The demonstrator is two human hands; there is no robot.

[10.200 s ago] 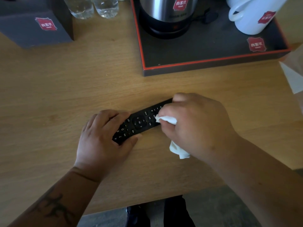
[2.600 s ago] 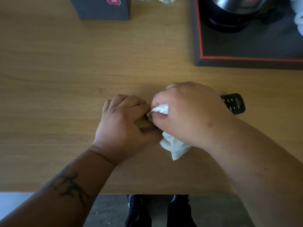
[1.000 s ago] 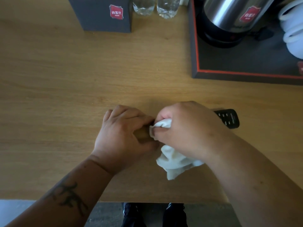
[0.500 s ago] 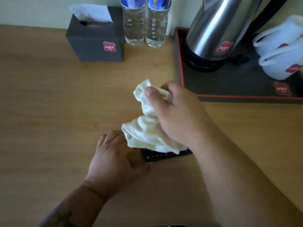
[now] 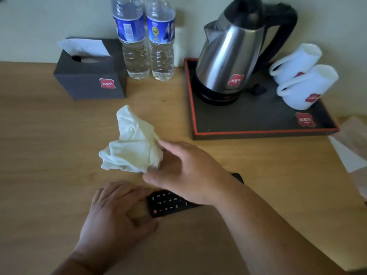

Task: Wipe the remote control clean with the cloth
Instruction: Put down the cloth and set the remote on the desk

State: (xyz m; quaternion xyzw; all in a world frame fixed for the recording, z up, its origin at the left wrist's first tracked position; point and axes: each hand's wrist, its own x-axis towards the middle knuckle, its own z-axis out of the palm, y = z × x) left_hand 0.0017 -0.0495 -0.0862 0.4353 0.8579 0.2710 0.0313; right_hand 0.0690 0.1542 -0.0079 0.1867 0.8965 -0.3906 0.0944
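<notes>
The remote control (image 5: 170, 203) lies flat on the wooden bench (image 5: 49, 155), its near end pinned under the left hand (image 5: 117, 215), whose fingers (image 5: 127, 192) curl over its edge. The right hand (image 5: 186, 171) hovers above the remote's middle, fingers spread loosely, touching the crumpled white cloth (image 5: 133, 145) that sits just beyond the remote.

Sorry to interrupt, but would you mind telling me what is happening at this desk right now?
A person is cleaning a black remote control on the wooden desk. The left hand pins its near end flat. The right hand is open beside a crumpled white cloth lying on the desk beyond the remote, touching the cloth's edge at most, so no wiping is happening now.
</notes>
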